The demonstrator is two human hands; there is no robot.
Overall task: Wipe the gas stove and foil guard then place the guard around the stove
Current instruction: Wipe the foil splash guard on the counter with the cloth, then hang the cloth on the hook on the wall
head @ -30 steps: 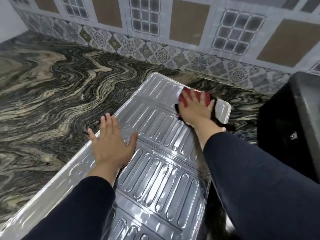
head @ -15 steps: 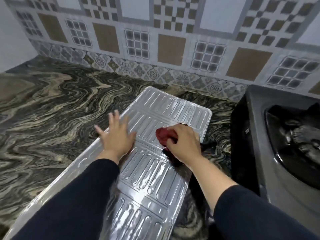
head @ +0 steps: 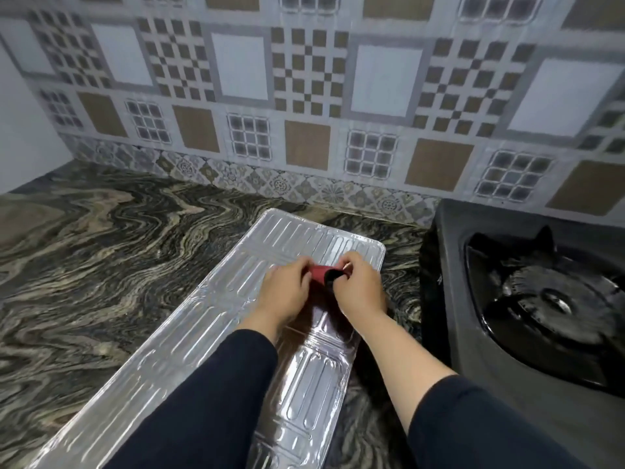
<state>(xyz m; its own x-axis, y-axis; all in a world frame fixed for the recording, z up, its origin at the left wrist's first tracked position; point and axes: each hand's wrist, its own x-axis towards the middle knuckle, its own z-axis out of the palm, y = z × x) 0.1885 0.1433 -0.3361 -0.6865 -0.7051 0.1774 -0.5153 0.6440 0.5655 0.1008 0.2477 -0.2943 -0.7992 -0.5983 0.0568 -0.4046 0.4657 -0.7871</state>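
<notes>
I see left hand (head: 287,292) and right hand (head: 358,289) both pinching the small red-and-black cloth (head: 324,275). Directly beneath the grip: ribbed silver foil guard (head: 216,333), flat. Black gas stove (head: 500,299) right of it.

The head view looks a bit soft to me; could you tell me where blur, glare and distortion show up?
Head view: the tiled wall is smeared by motion blur; the foil guard throws bright glare streaks along its ribs; wide-angle distortion bows the wall tiles toward the edges; the stove stays dark, its burner detail murky.

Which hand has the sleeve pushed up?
The right hand: its forearm is bare well past the wrist. The left hand has its dark sleeve close to the wrist. Both grip the red cloth.
</notes>
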